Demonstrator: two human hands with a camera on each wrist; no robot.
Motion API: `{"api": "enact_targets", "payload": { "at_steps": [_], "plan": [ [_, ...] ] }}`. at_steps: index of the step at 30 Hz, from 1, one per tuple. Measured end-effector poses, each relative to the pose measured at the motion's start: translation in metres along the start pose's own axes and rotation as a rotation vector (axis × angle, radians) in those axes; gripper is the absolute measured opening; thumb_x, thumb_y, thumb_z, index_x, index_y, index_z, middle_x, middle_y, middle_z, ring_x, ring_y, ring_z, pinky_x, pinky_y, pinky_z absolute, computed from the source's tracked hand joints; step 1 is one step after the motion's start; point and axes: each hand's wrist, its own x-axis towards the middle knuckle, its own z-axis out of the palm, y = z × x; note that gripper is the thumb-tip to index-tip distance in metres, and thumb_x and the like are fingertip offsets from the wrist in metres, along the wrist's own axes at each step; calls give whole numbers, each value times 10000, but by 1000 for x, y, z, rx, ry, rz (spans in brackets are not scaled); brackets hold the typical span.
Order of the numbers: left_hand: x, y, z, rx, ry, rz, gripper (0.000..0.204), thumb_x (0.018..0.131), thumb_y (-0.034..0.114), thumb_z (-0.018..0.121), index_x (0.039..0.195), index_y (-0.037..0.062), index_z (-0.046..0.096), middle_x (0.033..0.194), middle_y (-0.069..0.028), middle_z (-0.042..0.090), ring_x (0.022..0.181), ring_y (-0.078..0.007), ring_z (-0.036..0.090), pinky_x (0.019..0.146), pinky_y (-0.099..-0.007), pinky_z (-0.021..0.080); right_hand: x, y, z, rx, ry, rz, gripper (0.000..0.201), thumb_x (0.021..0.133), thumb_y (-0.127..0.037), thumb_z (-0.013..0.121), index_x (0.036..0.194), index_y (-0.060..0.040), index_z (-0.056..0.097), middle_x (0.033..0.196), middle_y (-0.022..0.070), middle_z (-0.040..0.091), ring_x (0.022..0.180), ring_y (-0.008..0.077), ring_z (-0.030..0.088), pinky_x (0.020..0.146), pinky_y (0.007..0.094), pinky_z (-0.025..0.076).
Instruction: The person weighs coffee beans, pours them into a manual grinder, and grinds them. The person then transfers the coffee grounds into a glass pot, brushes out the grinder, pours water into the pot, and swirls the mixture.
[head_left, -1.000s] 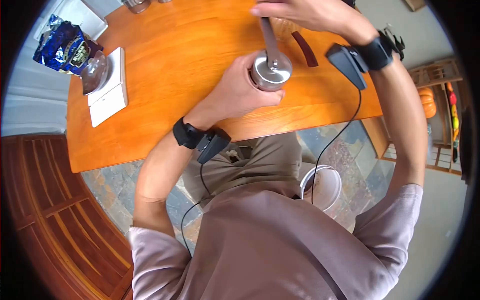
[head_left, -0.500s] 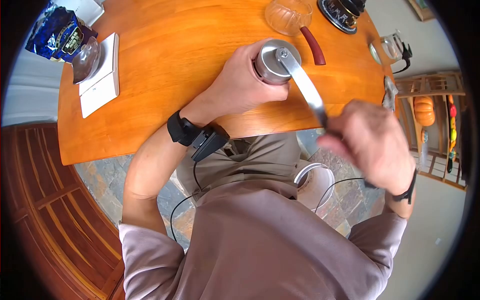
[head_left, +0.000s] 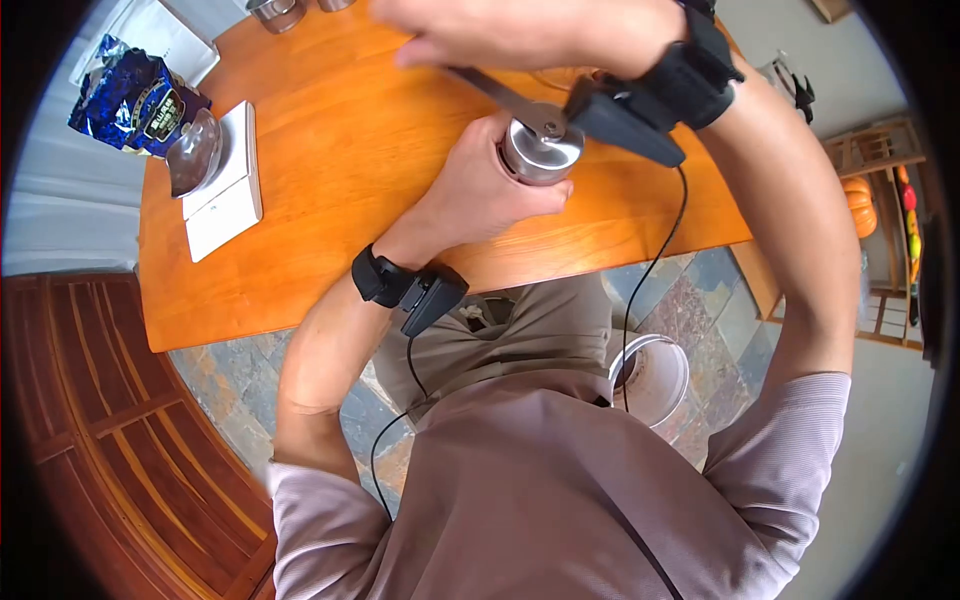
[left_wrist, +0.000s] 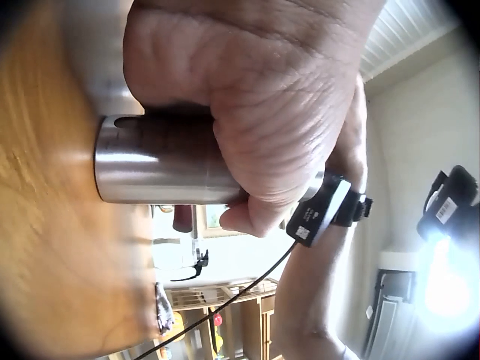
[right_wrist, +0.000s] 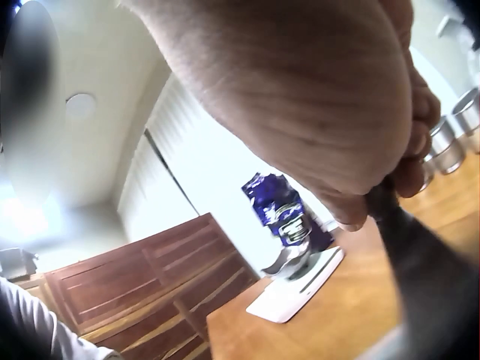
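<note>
Two hands work the upright metal grinder on the table, the left grip clamped round its body, the right grip round the crank's end; cranking seems in hand, the next stroke calling for a steady base.

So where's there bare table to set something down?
The orange wooden table is bare between the flat white slab and the left hand around the cylindrical steel grinder. Crowded: the left end, with the shiny blue bag and clear curved dish.
</note>
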Motion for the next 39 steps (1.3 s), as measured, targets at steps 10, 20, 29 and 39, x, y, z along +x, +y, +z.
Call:
{"api": "enact_targets", "payload": {
  "at_steps": [10, 20, 29, 39],
  "plan": [
    [3, 0, -1, -22, -13, 40, 254, 743, 19, 779, 960, 50, 650, 887, 0, 678, 829, -88, 635, 762, -270, 521, -144, -28, -17, -245, -33, 461, 273, 915, -235, 711, 898, -28, 535, 681, 162, 572, 610, 364, 583, 577, 434, 451],
    [1, -2, -3, 55, -7, 94, 279, 760, 86, 809, 994, 39, 664, 933, -16, 708, 831, -110, 653, 781, -260, 528, -87, -137, -21, 204, -388, 245, 308, 821, -127, 775, 1043, -12, 596, 760, 126, 618, 706, 326, 645, 611, 419, 523],
    [2, -4, -3, -31, 0, 83, 280, 726, 132, 743, 954, 37, 611, 808, -31, 630, 773, -142, 591, 735, -322, 494, 14, -50, -56, 453, -509, 379, 546, 1053, -234, 496, 1446, 131, 391, 756, 145, 662, 615, 178, 628, 606, 331, 538],
    [3, 9, -6, 21, -39, 62, 419, 720, 180, 786, 1081, 19, 649, 919, -54, 673, 866, -154, 628, 833, -310, 510, -113, -51, -60, 200, -495, 957, 429, 1017, -342, 606, 1214, 34, 669, 748, 145, 680, 493, 165, 578, 523, 322, 495]
  ]
}}
